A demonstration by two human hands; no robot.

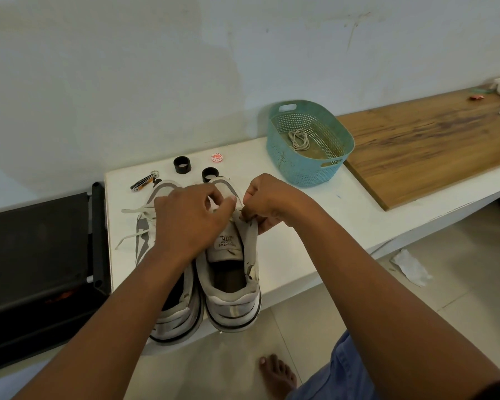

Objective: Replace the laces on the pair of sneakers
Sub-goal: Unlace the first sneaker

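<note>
Two worn grey-white sneakers sit side by side at the near edge of a white bench (315,226), heels toward the viewer. Over the right sneaker (233,281), the left hand (191,223) & right hand (269,202) meet above its tongue, each pinching something small, prob. lace. Flat pale laces (133,226) trail from the left sneaker (168,316). Farther back: a teal perforated plastic basket (309,140) w/ a coiled cord.

Beside the teal basket (309,145) on the white worktop (300,220), the left hand (191,220) and right hand (274,202) pinch at the right sneaker's (231,284) lacing, the left sneaker (168,310) alongside.
</note>
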